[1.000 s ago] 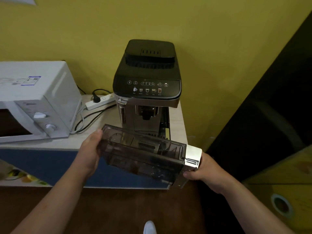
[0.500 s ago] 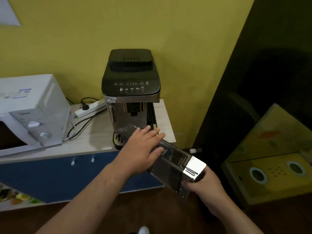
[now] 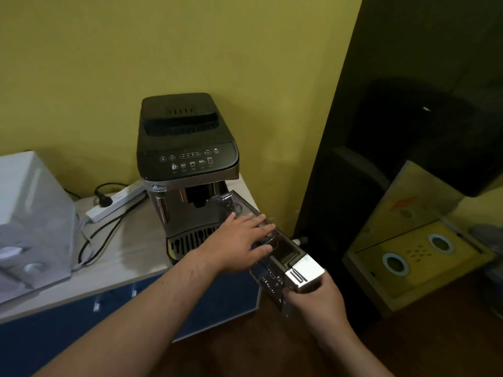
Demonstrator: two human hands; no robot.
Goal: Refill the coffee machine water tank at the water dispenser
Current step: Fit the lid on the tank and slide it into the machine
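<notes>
A black and silver coffee machine stands on the pale counter against the yellow wall. The smoky clear water tank, with a silver end plate, is out of the machine and hangs tilted off the counter's right end. My right hand grips the tank at its silver end from below. My left hand lies flat on the tank's top, fingers spread. No water dispenser can be made out.
A white microwave sits at the counter's left. A white power strip with black cables lies behind it. Blue cabinet fronts are below. A dark glossy panel and a yellow board with two round holes stand at right.
The tank has swung from crosswise in both hands to pointing away from me. My left hand left the tank's left end and now rests on its top. The view has pulled back.
</notes>
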